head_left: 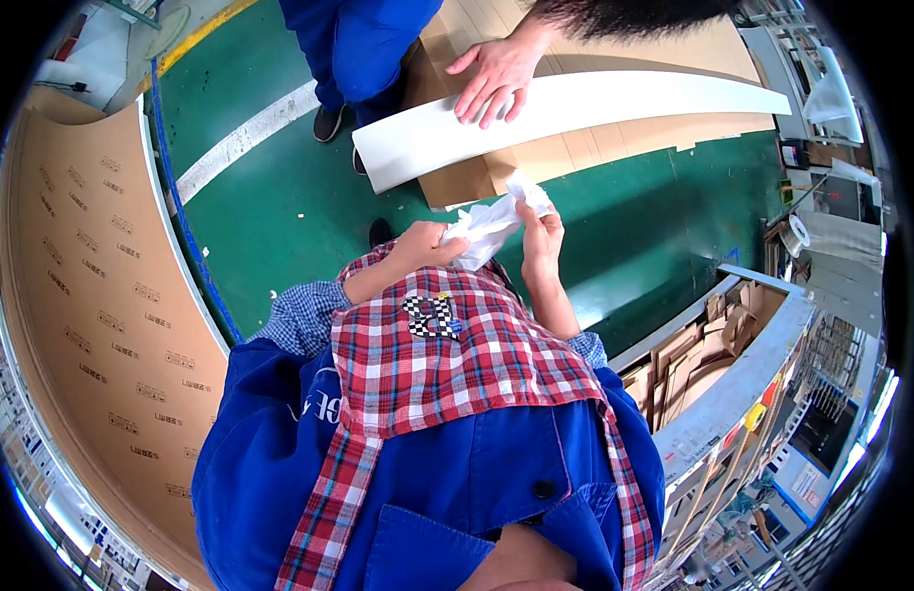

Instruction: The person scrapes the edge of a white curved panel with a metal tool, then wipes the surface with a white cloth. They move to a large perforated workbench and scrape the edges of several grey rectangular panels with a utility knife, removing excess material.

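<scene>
A crumpled white sheet [485,229], thin like tissue or cloth, is stretched between my two hands in front of my checked apron. My left hand [427,246] is closed on its left end, and my right hand [542,236] pinches the right end. Just beyond lies a long white panel [595,113], slightly curved in this view, resting on brown cardboard [575,153]. A co-worker's hand [498,81] lies spread on top of the panel near its left part. Neither of my hands touches the panel.
Large printed cardboard [112,295] stands on the left. To the right is a metal-framed bin [743,394] holding cardboard scraps [708,345]. The co-worker's blue-trousered legs [359,49] are beyond the panel's left end. Green floor [270,222] shows between.
</scene>
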A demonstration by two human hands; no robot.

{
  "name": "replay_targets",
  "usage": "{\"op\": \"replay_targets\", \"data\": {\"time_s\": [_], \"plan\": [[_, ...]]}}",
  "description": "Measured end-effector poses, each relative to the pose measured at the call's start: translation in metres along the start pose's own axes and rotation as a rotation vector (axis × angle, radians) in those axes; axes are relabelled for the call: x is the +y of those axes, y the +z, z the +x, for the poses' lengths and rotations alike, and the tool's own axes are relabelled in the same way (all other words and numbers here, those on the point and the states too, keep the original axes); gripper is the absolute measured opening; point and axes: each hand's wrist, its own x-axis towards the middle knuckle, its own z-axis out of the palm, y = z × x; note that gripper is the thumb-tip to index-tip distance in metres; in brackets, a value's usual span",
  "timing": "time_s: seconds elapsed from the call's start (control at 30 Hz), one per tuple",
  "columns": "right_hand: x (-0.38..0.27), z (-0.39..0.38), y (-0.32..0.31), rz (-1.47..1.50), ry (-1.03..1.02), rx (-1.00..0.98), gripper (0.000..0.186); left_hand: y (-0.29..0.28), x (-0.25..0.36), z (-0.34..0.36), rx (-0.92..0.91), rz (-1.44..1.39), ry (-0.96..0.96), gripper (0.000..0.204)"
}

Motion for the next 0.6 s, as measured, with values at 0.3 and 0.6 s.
{"op": "replay_targets", "data": {"time_s": [0.3, 0.6], "plan": [[0.004, -0.015, 0.001, -0.002, 0.080, -0.072, 0.049, 0.008, -0.011, -0.009, 0.052, -0.002, 0.014, 0.059], [0.010, -0.027, -0.001, 0.005, 0.064, -0.037, 0.047, 0.007, -0.009, -0.013, -0.060, 0.018, -0.069, 0.061]]}}
